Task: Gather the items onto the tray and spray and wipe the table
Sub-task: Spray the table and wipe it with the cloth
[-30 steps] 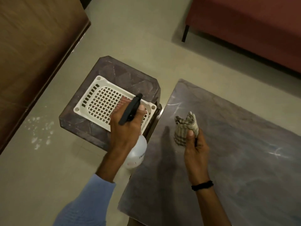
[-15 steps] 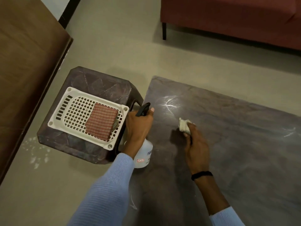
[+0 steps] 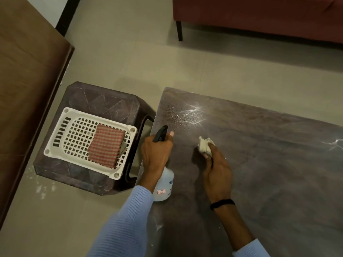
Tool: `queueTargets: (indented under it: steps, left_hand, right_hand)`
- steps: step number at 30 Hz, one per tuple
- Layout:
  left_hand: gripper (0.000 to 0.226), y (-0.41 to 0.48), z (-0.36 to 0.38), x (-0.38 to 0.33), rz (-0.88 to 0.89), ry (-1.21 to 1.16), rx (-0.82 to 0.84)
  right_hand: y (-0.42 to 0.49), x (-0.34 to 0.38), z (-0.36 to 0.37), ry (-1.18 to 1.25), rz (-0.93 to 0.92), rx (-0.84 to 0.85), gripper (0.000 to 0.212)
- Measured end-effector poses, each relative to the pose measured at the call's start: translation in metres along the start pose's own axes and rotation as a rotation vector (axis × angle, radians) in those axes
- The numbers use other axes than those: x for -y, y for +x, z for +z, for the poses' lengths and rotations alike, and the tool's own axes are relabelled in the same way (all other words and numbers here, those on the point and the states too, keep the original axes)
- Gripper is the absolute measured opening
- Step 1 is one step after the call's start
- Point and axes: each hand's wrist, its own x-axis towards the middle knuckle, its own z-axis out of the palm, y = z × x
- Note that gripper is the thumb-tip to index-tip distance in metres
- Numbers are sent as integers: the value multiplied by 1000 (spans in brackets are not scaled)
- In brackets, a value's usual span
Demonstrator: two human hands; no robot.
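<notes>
My left hand grips a white spray bottle with a black nozzle, held over the left edge of the dark marbled table, nozzle aimed at the far left corner. Fine droplets speckle that corner beside a white smear. My right hand holds a bunched pale cloth low over the table, just right of the bottle. A white slotted tray sits on a dark plastic stool to the left, holding a folded red-checked cloth.
A brown wooden surface runs along the left. A red sofa with a black leg stands at the back. Pale tiled floor lies between them. Another white smear marks the table's right side.
Droplets have appeared on the table's far left corner in front of the nozzle. Both hands stay nearly where they were half a second ago; earlier the bottle hovered over the tray and the cloth was raised.
</notes>
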Motion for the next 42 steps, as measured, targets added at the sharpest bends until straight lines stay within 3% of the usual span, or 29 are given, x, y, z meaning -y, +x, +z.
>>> queueTargets:
  steps: [4, 7, 9, 11, 14, 21, 24, 26, 28, 31, 33, 37, 42]
  left_hand:
    - [36, -7, -2, 3, -6, 17, -5]
    - [34, -12, -4, 6, -10, -10, -15]
    - [35, -16, -7, 9, -50, -35, -9]
    - [36, -19, -8, 13, -60, -44, -4]
    - [35, -23, -10, 17, -53, -49, 0]
    - [34, -24, -19, 27, -55, -59, -13]
    - [31, -24, -22, 28, -48, -76, -22]
    - [29, -22, -23, 34, -65, -99, -32]
    - [28, -18, -23, 43, -67, -93, -47]
    - [24, -18, -27, 48, -60, -86, -54]
    - [24, -19, -30, 50, -47, -73, -77]
    - [28, -23, -30, 55, 5, -90, -98]
    - [30, -23, -20, 61, -2, -65, -64]
  right_hand:
    - [10, 6, -2, 20, -25, -220, 39]
    - [19, 6, -1, -34, -32, -269, 44]
    - [23, 6, 4, -124, -71, -197, 44]
    - [22, 6, 13, -202, -113, -8, 45]
    - [14, 2, 33, -267, -40, 200, 60]
    - [72, 21, 86, -375, 200, -53, 73]
    - [134, 40, 100, -408, 222, -50, 76]
    - [165, 56, 115, -440, 66, 54, 77]
    - [166, 72, 127, -500, -224, 200, 77]
    - [108, 54, 116, -595, -677, 452, 71]
    - [65, 15, 82, -618, -782, 534, 70]
    - [98, -31, 37, -627, -527, 357, 71]
    - [175, 45, 102, -588, -302, 213, 74]
